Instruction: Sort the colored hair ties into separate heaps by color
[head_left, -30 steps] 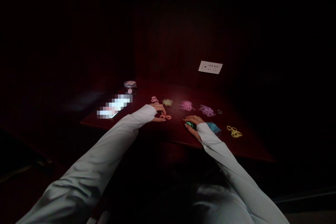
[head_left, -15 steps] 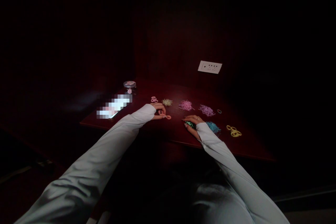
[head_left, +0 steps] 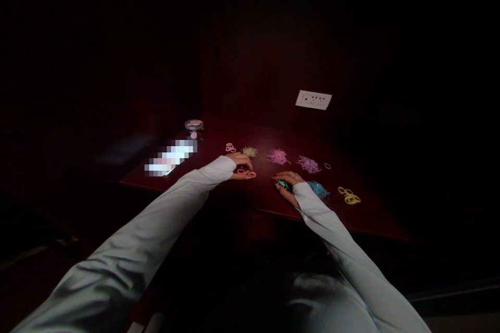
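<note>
Orange hair ties [head_left: 247, 173] lie on the table inside the curve of my left hand [head_left: 239, 160]. Its thumb and fingers are spread apart, with the ties in the gap between them. My right hand [head_left: 289, 177] curls around a pile of small green strips [head_left: 283, 184], thumb and fingertips apart at the pile's edges. Part of that pile is hidden under the palm. Just beyond the right wrist sits a blue pile of similar strips [head_left: 317, 189], partly covered by the sleeve. Beside my left fingertips is a pale yellow pile [head_left: 249, 152].
On the dark red table [head_left: 250, 200] are pink hair ties [head_left: 230, 148], a pink pile [head_left: 277, 156], a purple pile [head_left: 308, 164], a small dark ring [head_left: 327, 166] and yellow hair ties [head_left: 349, 196]. A glowing phone [head_left: 172, 157] and a clear jar [head_left: 194, 127] stand left.
My left fingers have opened away from the thumb and let go of the orange hair ties, which now show more fully. My right hand stays around the green pile.
</note>
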Demonstrator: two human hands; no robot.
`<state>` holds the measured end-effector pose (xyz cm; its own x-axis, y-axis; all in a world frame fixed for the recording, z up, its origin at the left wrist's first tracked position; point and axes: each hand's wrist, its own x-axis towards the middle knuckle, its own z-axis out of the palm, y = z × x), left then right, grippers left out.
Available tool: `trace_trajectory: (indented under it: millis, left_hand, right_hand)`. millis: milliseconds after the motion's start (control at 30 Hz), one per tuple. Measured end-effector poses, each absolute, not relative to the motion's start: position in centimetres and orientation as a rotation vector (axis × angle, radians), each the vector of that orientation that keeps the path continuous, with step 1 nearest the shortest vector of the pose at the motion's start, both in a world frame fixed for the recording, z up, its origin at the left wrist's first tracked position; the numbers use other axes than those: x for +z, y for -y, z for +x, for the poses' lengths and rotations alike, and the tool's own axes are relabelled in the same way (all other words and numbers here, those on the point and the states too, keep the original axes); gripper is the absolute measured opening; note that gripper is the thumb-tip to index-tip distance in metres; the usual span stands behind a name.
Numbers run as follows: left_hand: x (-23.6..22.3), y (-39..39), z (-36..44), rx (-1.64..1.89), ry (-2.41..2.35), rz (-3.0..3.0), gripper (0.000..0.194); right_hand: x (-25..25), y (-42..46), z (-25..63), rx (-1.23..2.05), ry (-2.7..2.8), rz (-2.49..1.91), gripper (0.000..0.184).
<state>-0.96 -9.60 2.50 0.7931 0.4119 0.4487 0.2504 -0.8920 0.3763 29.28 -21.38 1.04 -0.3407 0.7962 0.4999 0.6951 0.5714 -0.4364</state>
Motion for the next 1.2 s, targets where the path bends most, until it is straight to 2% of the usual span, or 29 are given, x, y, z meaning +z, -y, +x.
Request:
trace_trajectory:
  millis: [133,333,833,1200]
  left_hand:
    - [3.1,10.3,-1.3,0.786,-0.514,2.684,0.036]
    - [3.1,10.4,-1.4,0.775,-0.456,2.703,0.027]
    - [2.3,9.7,-1.2,0.813,-0.353,2.600,0.026]
    - [2.6,10.1,-1.4,0.806,-0.452,2.626,0.022]
  right_hand:
    - [0.5,21.1,29.2,0.135,2.063,-1.173,0.023]
    - [1.5,21.6,29.1,0.185,2.124,-1.189,0.024]
    - [1.3,21.4,29.3,0.184,2.115,-1.184,0.025]
    - [1.1,21.2,29.3,0.165,2.114,-1.197,0.024]
